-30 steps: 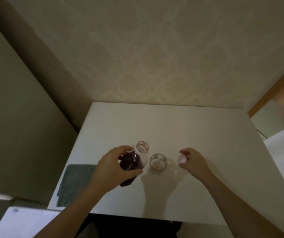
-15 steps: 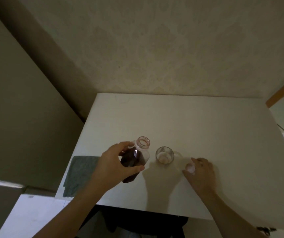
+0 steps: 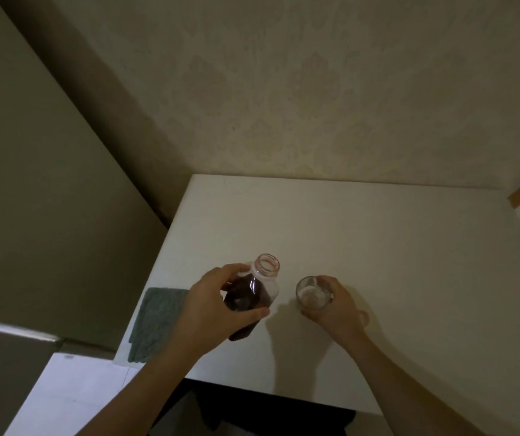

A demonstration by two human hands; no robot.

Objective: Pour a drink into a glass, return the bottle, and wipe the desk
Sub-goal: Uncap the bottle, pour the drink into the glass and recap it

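- the left hand (image 3: 211, 313) is wrapped around the bottle (image 3: 250, 295) in the lower middle of the frame, thumb across the near side and fingers curled behind the shoulder.
- the bottle leans away from the camera, its uncapped mouth pointing up toward the centre of the frame, clear of the hand; dark liquid fills the body, which sits inside the grasp, and its base pokes out below the palm.
- the right hand (image 3: 335, 305) cups the glass (image 3: 312, 292) just right of the bottle, fingers around its far and right side, the rim showing above them on the left.
- the glass stands upright on the white desk (image 3: 378, 247); whether it holds anything is hard to tell.
- bottle and glass are near each other but apart, a strip of desk between them.
- a grey-green cloth (image 3: 155, 322) lies flat at the desk's left edge, in the lower left of the frame, partly behind the left wrist.
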